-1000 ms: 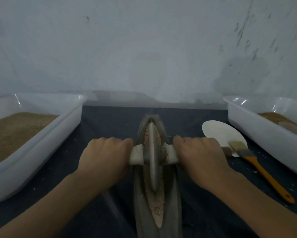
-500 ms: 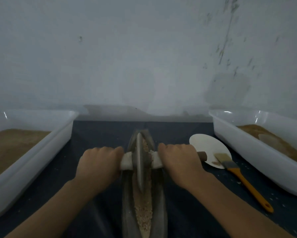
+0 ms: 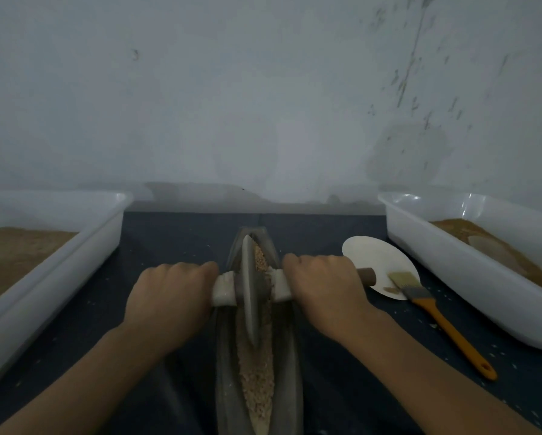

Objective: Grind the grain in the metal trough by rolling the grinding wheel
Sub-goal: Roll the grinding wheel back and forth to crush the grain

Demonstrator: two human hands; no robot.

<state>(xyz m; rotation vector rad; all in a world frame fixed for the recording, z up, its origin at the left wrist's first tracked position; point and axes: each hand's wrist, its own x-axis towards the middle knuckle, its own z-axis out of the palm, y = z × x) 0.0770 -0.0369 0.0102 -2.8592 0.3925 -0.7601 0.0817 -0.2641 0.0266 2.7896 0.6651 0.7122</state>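
Left hand (image 3: 169, 304) and right hand (image 3: 326, 296) both fisted tight on the axle handle, one each side of the grinding wheel (image 3: 250, 288). Wheel sits upright in the metal trough (image 3: 290, 356) on the grain (image 3: 257, 381), toward the far end, trough mid-worktop.

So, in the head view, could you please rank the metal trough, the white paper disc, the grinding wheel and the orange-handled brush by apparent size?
1. Metal trough, clearly largest.
2-4. Grinding wheel, orange-handled brush and white paper disc look too alike to rank; the wheel shows edge-on.
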